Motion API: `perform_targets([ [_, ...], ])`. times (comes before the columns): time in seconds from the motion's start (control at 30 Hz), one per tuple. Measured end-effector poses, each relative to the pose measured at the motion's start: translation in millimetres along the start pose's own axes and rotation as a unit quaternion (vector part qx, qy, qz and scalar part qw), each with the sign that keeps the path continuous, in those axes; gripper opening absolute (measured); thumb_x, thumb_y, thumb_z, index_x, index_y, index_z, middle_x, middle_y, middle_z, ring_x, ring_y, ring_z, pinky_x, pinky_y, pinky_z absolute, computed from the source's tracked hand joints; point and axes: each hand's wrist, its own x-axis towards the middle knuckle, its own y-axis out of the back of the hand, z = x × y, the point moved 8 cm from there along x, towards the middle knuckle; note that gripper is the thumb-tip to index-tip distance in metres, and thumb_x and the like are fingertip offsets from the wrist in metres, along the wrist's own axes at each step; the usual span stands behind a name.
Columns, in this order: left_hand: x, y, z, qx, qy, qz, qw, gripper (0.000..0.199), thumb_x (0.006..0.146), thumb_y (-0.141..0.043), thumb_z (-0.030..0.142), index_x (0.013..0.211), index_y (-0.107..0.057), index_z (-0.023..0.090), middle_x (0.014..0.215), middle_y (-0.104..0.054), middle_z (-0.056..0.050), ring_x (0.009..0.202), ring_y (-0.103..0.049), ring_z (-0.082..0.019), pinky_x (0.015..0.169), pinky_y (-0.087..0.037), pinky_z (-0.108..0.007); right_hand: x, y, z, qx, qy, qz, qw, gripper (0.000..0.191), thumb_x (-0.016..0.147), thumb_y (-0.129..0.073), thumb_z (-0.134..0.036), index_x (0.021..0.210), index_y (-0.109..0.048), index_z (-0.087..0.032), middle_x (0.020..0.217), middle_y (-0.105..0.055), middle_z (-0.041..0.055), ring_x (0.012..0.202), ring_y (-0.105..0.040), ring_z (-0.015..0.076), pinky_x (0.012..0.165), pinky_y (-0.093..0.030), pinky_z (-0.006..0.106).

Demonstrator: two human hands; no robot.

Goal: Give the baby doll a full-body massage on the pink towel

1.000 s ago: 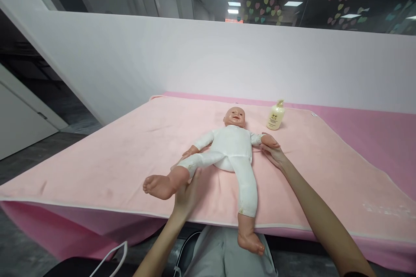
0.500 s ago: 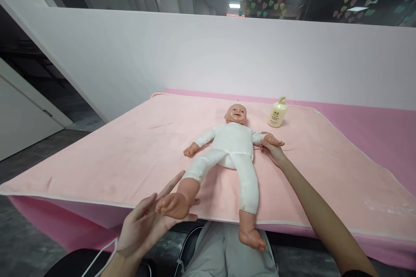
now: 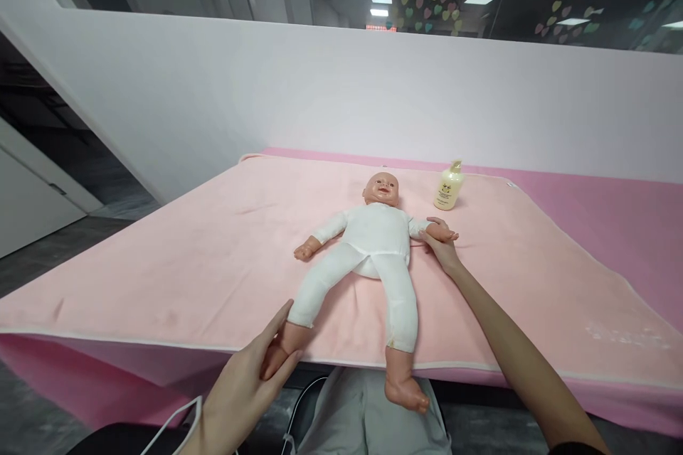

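A baby doll [image 3: 376, 231] in a white cloth suit lies on its back on a pink blanket [image 3: 213, 249], its head toward the wall and its feet over the near edge. My left hand [image 3: 256, 370] is closed around the doll's foot and ankle on the left side, with the thumb and fingers on either side of it; the toes are mostly hidden. My right hand [image 3: 442, 249] grips the doll's wrist on the right side, with its fingers partly hidden behind the doll's hand. The doll's other leg lies free, its bare foot hanging over the edge.
A pale yellow pump bottle [image 3: 449, 186] stands on the blanket to the right of the doll's head. Behind the table rises a white partition wall [image 3: 341, 92]. A darker pink cover [image 3: 613, 220] shows under the blanket. A white cord [image 3: 178, 416] hangs by my left wrist.
My left hand has turned over and closed around the doll's foot, and that leg is lower. My right hand keeps hold of the doll's wrist. The view has shifted slightly.
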Motion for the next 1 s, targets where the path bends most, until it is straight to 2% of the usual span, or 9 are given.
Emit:
perform_targets([
  [0.13,-2,8.7,-2,0.018,-0.011,0.026,0.999,0.060,0.071,-0.060,0.043,0.128,-0.049,0.025,0.099,-0.071,-0.002,0.088,-0.068,-0.022,0.067,-0.053,-0.021,4,5,11,0.092,-0.041,0.044,0.994,0.052,0.057,-0.074,-0.033,0.103,-0.051,-0.023,0.062,-0.053,-0.0059,0.048,-0.048,0.0099,0.043,-0.040,0.023],
  [0.23,-6,14.4,-15,0.011,0.034,0.088,0.996,0.056,0.067,-0.063,0.045,0.120,-0.056,0.027,0.091,-0.072,0.001,0.080,-0.069,-0.022,0.061,-0.053,-0.020,10,12,17,0.159,-0.053,0.074,0.983,0.036,0.053,-0.075,-0.029,0.081,-0.054,-0.021,0.058,-0.053,-0.0041,0.053,-0.051,0.0117,0.044,-0.042,0.025],
  [0.3,-9,11.6,-22,-0.003,0.058,0.125,0.990,0.052,0.065,-0.065,0.047,0.113,-0.059,0.028,0.092,-0.072,0.002,0.082,-0.069,-0.021,0.062,-0.054,-0.020,13,15,19,0.178,-0.050,0.080,0.980,0.033,0.051,-0.076,-0.028,0.073,-0.053,-0.021,0.060,-0.054,-0.0027,0.055,-0.053,0.0124,0.046,-0.044,0.026],
  [0.4,-11,0.9,-23,-0.028,0.057,0.160,0.985,0.052,0.063,-0.066,0.048,0.111,-0.059,0.027,0.098,-0.070,0.002,0.089,-0.067,-0.021,0.070,-0.055,-0.021,14,14,19,0.174,-0.049,0.075,0.981,0.034,0.051,-0.078,-0.029,0.075,-0.055,-0.022,0.062,-0.056,-0.0026,0.056,-0.053,0.0124,0.048,-0.046,0.026],
  [0.5,-13,-5.9,-19,-0.026,0.044,0.179,0.983,0.055,0.063,-0.066,0.049,0.113,-0.057,0.026,0.099,-0.070,0.001,0.088,-0.067,-0.021,0.071,-0.056,-0.023,12,12,18,0.168,-0.049,0.067,0.982,0.036,0.051,-0.079,-0.029,0.078,-0.057,-0.021,0.064,-0.057,-0.0027,0.057,-0.053,0.0116,0.050,-0.047,0.025],
  [0.7,-20,-6.5,-10,0.014,0.022,0.200,0.979,0.050,0.068,-0.063,0.049,0.112,-0.059,0.025,0.092,-0.071,-0.001,0.080,-0.068,-0.021,0.062,-0.054,-0.023,11,10,18,0.164,-0.060,0.044,0.984,0.033,0.053,-0.079,-0.028,0.076,-0.058,-0.020,0.064,-0.057,-0.0027,0.057,-0.053,0.0109,0.048,-0.046,0.024],
  [0.83,-23,-9.1,-10,0.028,0.019,0.207,0.978,0.051,0.069,-0.063,0.047,0.115,-0.059,0.025,0.095,-0.070,-0.004,0.081,-0.068,-0.023,0.065,-0.053,-0.025,11,13,19,0.163,-0.066,0.046,0.983,0.031,0.053,-0.079,-0.027,0.073,-0.058,-0.019,0.062,-0.057,-0.0030,0.056,-0.053,0.0102,0.048,-0.046,0.023],
  [1.0,-29,-9.2,-13,-0.021,0.019,0.230,0.973,0.047,0.070,-0.063,0.045,0.111,-0.060,0.023,0.100,-0.069,-0.005,0.088,-0.067,-0.023,0.072,-0.054,-0.028,13,16,24,0.172,-0.074,0.050,0.981,0.029,0.053,-0.080,-0.029,0.071,-0.058,-0.019,0.055,-0.056,-0.0029,0.054,-0.053,0.0112,0.047,-0.046,0.024],
])
